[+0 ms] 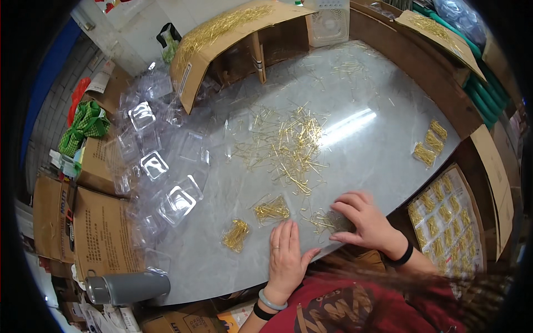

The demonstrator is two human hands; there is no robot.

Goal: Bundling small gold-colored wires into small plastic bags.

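**A:** ok so what's going on w/ the hands here?

**B:** Both are down at the near edge of the grey table [383, 139]. Left hand [286, 256] lies flat, palm down, fingers [284, 233] straight and pressed together, thumb out to the right. It's touching the tabletop only, afaict, not holding anything. Ring on one finger, pale bangle + dark band at the wrist.

**A:** and the right?

**B:** Right hand [363, 219] is arched over a small clear packet [337, 221] w/ gold pins in it. Fingers a bit spread and curled, tips pressing down on the packet. Can't tell if the thumb pinches it from below, it's hidden. Black band on that wrist.

**A:** where's the packet exactly?

**B:** Near edge of the table, just right of the left hand's fingertips, under the right hand's fingers.

**A:** other stuff nearby?

**B:** Two filled packets [271, 210] just left of the hands, the nearer-left one being more of a loose gold bunch. Big scatter of loose gold pins [288, 147] in the middle of the table, farther out. Pile of empty clear plastic trays [166, 166] on the left side. Three more gold bundles [430, 144] at the right edge, and a cardboard sheet of filled packets [444, 216] lower right, off the table. Far side: a cardboard box [222, 39] w/ pins heaped on top. Grey flask [130, 287] lying near left.
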